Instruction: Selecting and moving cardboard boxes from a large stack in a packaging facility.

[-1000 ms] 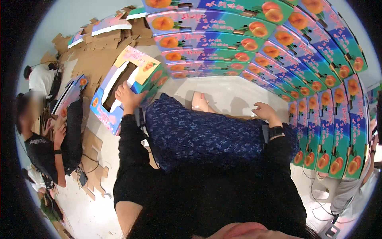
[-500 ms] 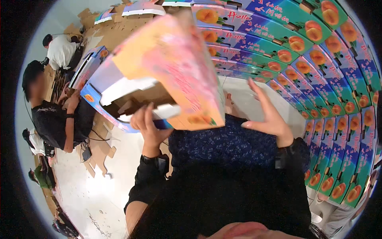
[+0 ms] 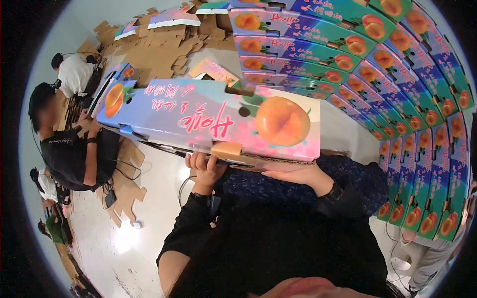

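A printed cardboard fruit carton is held in front of my body, its long side with a large orange peach picture turned up. My left hand has its fingers curled over the carton's near lower edge, beside a tan cardboard flap. Against the near edge at the right end, my right hand supports the carton. Part of its fingers is hidden by the box.
Stacked peach-printed cartons rise at the right and far right. Flattened brown cardboard lies on the floor beyond. At the left, a seated person in black handles another carton; more people sit beyond. A cardboard piece lies on the white floor.
The carton has been turned and lowered, so its opening no longer faces up and its printed long side shows. My right hand, apart from it before, now touches its near edge.
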The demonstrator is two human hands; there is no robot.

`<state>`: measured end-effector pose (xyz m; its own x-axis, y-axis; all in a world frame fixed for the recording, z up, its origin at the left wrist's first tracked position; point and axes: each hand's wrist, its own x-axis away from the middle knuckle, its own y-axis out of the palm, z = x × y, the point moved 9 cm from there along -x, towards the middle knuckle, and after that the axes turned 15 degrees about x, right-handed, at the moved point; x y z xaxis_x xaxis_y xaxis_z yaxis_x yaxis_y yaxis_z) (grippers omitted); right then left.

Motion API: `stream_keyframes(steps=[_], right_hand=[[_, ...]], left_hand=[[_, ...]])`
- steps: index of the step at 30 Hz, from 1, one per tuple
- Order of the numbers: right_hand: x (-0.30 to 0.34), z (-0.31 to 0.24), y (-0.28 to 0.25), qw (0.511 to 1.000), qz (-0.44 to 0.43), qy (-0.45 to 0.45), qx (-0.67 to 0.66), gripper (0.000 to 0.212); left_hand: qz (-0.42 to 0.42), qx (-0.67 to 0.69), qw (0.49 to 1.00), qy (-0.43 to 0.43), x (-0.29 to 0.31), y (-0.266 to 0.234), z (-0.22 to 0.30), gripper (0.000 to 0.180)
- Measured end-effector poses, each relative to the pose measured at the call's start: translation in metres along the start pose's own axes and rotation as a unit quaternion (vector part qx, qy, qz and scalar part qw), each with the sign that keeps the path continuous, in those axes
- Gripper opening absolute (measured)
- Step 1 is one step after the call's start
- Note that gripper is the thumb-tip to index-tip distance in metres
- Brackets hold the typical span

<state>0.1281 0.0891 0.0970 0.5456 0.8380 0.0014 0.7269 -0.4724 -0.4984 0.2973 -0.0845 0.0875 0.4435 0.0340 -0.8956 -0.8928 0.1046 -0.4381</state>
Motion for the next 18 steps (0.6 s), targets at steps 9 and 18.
stream_keyframes(steps=[9,18], right_hand=[[0.016,0.025,0.021,0.996,-0.006,-0.033,-0.082,0.047],[0.011,0.020,0.007,0.992,0.013,-0.042,-0.120,0.084]], left_hand=[[-0.089,0.006,0.996,0.008,-0.021,0.006,0.014,0.058],[-0.126,0.022,0.991,-0.045,-0.055,0.016,0.029,0.068]])
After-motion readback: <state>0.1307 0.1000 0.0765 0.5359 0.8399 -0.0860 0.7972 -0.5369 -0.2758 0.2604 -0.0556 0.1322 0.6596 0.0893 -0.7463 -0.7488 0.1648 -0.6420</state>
